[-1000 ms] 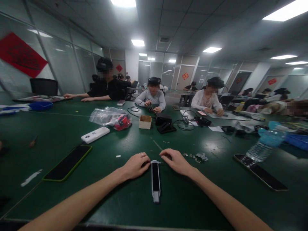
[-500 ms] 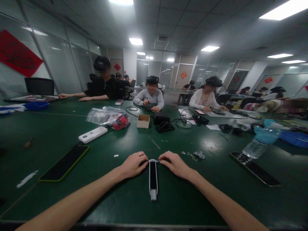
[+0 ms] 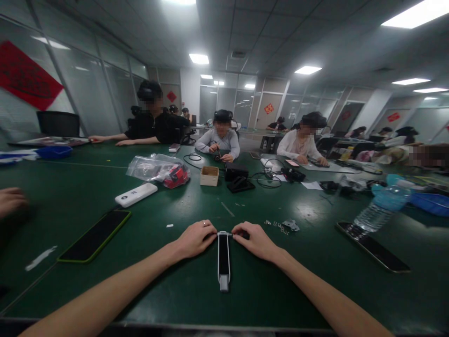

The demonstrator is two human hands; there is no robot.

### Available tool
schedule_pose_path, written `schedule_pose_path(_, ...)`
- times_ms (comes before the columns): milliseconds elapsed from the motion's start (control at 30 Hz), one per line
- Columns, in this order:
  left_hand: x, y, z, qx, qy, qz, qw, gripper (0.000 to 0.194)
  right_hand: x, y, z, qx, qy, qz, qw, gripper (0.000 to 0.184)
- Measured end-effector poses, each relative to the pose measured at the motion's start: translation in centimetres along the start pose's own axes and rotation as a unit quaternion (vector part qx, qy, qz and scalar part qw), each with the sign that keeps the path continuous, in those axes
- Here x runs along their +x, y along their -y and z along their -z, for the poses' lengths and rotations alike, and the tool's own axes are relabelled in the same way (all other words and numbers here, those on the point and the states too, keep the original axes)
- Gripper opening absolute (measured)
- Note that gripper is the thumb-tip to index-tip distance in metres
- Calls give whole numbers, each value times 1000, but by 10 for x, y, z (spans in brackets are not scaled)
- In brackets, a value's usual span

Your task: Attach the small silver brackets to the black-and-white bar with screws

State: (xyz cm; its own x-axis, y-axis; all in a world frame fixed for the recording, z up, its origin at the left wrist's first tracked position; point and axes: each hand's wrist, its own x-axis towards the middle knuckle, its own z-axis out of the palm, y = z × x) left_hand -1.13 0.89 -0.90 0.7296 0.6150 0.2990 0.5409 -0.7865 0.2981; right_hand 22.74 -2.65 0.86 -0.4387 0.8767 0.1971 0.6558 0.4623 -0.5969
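A long, narrow device (image 3: 223,257) with a black face and pale frame lies on the green table (image 3: 168,290), its light grey end towards me. A thin crosspiece spans its far end. At the left tip of that crosspiece, my left hand (image 3: 197,238) is closed in a pinch, a ring on one finger. My right hand (image 3: 255,239) pinches the opposite tip, where a short thin rod shows between fingertips and frame. The exact parts under both sets of fingertips are hidden. Several small metal rings (image 3: 280,227) and a crumpled grey piece (image 3: 291,225) lie right of my right hand.
Left are a green-edged phone (image 3: 94,237) and a white power bank (image 3: 136,194). Ahead sit a plastic bag (image 3: 154,168) and a small box (image 3: 209,176). Right, a water bottle (image 3: 377,208) rests on another phone (image 3: 382,253). Another person's hand (image 3: 12,202) enters at left.
Another person's hand has come in at the left edge. My hands and the narrow device stay nearly in place; the view shifts slightly.
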Motion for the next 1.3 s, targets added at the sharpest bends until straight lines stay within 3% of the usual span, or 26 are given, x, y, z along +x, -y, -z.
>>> schedule_pose_path(1300,0,0,1,-5,-4,-5,1000,21,1,0,-8,37,-45,-37,998,17)
